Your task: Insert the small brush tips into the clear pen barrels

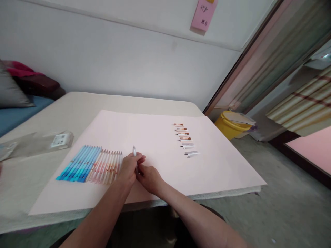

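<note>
Over the pale pink sheet (155, 131), my left hand (129, 167) is closed around a whitish pen (134, 151), its tip pointing away from me. My right hand (150, 177) is closed at the pen's near end; the fingers hide most of that end. Just left of my hands lies a row of pens: several blue ones (81, 162) and several whitish ones with pink and brown prints (107, 165). Farther right, thin dark-tipped refills (186, 146) lie in a column, with brown-topped pen parts (182, 133) beside several of them.
A clear plastic bag (33, 148) with a white label lies on the table's left side. A yellow bin (230, 125) stands on the floor past the right edge. The wall (116, 58) rises behind the table, with a pink note (204, 15) on it.
</note>
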`<state>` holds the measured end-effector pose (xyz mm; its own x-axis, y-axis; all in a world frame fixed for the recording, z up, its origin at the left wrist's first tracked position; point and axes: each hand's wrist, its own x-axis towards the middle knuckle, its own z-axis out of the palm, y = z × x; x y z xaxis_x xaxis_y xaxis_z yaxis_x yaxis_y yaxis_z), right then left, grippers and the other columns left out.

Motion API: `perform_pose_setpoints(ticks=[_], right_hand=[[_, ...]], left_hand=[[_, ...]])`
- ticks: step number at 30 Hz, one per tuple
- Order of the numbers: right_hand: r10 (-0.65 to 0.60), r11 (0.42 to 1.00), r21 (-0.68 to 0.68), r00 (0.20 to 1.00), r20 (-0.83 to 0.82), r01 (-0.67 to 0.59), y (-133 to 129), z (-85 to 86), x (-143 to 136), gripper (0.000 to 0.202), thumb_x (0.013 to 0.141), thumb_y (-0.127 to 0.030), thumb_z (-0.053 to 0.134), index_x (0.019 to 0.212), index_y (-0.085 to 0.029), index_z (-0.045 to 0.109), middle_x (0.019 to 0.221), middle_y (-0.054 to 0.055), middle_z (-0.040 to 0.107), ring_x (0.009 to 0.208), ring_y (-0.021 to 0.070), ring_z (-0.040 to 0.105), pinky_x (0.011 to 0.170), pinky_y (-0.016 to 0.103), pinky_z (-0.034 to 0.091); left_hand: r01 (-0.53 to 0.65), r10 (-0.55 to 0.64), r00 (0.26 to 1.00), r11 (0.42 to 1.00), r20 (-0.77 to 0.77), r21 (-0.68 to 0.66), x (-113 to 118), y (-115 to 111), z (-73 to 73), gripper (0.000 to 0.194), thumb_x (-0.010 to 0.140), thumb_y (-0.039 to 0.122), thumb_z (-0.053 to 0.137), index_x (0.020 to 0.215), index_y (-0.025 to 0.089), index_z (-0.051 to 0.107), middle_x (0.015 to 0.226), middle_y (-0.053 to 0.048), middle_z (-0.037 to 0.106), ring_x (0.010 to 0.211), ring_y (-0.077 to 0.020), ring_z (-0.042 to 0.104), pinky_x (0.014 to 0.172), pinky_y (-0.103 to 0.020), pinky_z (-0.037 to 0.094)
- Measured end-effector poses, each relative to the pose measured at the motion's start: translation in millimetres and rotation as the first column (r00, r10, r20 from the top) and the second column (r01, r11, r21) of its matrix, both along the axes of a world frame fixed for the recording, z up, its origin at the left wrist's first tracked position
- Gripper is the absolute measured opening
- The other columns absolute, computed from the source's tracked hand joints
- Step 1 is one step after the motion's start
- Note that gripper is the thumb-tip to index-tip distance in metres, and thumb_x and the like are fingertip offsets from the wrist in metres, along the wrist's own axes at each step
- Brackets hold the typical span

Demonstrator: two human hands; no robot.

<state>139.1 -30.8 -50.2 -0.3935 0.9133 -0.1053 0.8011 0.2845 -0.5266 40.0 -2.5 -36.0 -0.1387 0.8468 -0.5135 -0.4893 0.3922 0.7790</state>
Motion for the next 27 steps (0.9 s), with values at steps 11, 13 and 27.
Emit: perform_pose_setpoints(ticks=[11,13,27], right_hand=[[-0.01,1.0,-0.01,1.0,-0.013,0.01,0.3,3.0,0.5,0.021,0.084,-0.033,0.046,0.089,-0.018,0.059,0.076,0.005,0.065,0.064,0.0157,0.057,0.052,0.023,0.027],[-0.011,1.0,-0.016,1.0,-0.016,0.011,0.2,3.8,0.7,0.02,0.083,-0.032,0.046,0.088,-0.018,0.059,0.076,0.005,0.065,0.064,0.0156,0.057,0.052,0.023,0.028],[0.007,1.0,-0.024,0.998,-0.062,-0.009,-0.5,6.0,2.2,0.021,0.085,-0.035,0.046,0.088,-0.018,0.059,0.078,0.004,0.065,0.066,0.0149,0.057,0.054,0.023,0.029]], left_hand=[[-0.011,0.011,1.0,1.0,0.001,0.0,1.0,-1.4,3.3,0.02,0.061,0.014,0.065,0.078,0.012,0.057,0.066,-0.006,0.064,0.06,-0.0137,0.061,0.052,-0.021,0.041],[-0.008,0.008,1.0,1.0,0.002,0.003,0.9,-1.7,4.1,0.019,0.061,0.014,0.065,0.078,0.012,0.057,0.066,-0.006,0.064,0.061,-0.0134,0.061,0.052,-0.021,0.041],[0.001,-0.001,1.0,1.0,0.002,0.008,0.3,-3.0,6.3,0.021,0.06,0.015,0.067,0.078,0.012,0.058,0.069,-0.006,0.064,0.063,-0.0133,0.062,0.053,-0.02,0.042]])
